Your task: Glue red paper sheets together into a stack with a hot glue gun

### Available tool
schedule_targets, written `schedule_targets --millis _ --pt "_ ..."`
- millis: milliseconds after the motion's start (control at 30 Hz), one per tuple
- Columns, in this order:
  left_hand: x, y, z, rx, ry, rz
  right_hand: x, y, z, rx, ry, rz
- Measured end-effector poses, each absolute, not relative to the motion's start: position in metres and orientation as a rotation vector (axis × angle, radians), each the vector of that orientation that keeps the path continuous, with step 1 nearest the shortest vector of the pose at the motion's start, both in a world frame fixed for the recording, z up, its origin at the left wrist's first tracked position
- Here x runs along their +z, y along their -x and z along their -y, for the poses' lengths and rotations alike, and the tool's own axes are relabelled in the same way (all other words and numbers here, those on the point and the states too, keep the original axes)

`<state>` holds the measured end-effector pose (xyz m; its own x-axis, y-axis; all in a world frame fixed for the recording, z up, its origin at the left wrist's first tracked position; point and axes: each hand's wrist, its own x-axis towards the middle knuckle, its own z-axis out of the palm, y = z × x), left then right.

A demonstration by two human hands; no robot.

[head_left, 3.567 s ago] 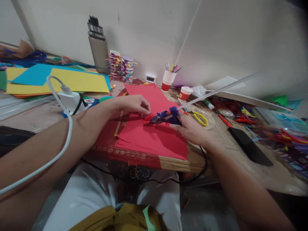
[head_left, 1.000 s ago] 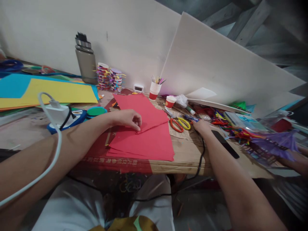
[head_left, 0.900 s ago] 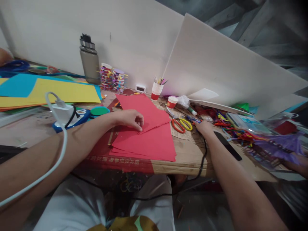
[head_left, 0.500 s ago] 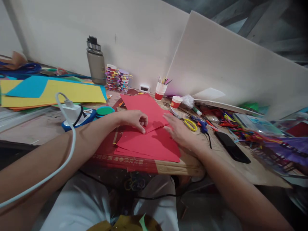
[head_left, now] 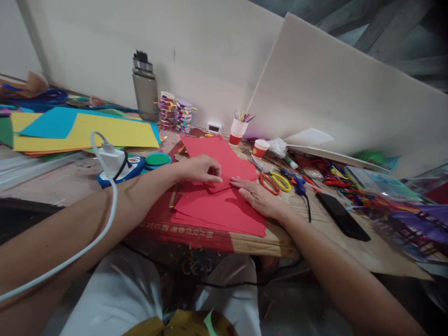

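Observation:
A stack of red paper sheets (head_left: 224, 212) lies on a cardboard box in front of me. My left hand (head_left: 200, 169) rests on the upper sheet, its fingers curled and pinching the folded edge of the red paper. My right hand (head_left: 255, 197) lies flat on the red sheets with fingers stretched out, its fingertips close to the left hand's. A blue glue gun (head_left: 297, 183) lies on the board to the right of both hands, beside yellow scissors (head_left: 283, 181) and red scissors (head_left: 269, 183).
A grey bottle (head_left: 144, 87) stands by the wall, with stacked decorated cups (head_left: 175, 112) beside it. Yellow and blue sheets (head_left: 84, 130) lie left. A white charger (head_left: 111, 158) trails its cable over my left arm. A black phone (head_left: 342, 215) and coloured craft clutter lie right.
My right hand set the glue gun down at the right, then came back and laid itself flat on the red paper. My left hand stayed pinching the fold.

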<state>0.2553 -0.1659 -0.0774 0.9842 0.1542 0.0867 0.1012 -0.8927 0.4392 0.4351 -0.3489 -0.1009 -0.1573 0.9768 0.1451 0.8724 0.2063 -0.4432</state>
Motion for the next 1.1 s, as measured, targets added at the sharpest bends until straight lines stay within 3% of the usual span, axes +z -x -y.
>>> schedule_targets --millis 100,367,867,1100 --pt "-0.083 -0.258 0.17 0.36 -2.717 -0.121 -0.102 -0.433 0.349 0.31 1.741 2.163" --pt "-0.108 -0.274 0.175 0.4 -2.737 -0.405 -0.107 -0.437 0.348 0.288 1.713 2.186" --pt "-0.098 -0.262 0.161 0.069 -2.636 -0.309 -0.104 -0.442 0.353 0.354 1.705 2.159" --pt "-0.098 -0.263 0.163 0.09 -2.576 -0.364 -0.1 -0.414 0.349 0.321 1.638 2.404"
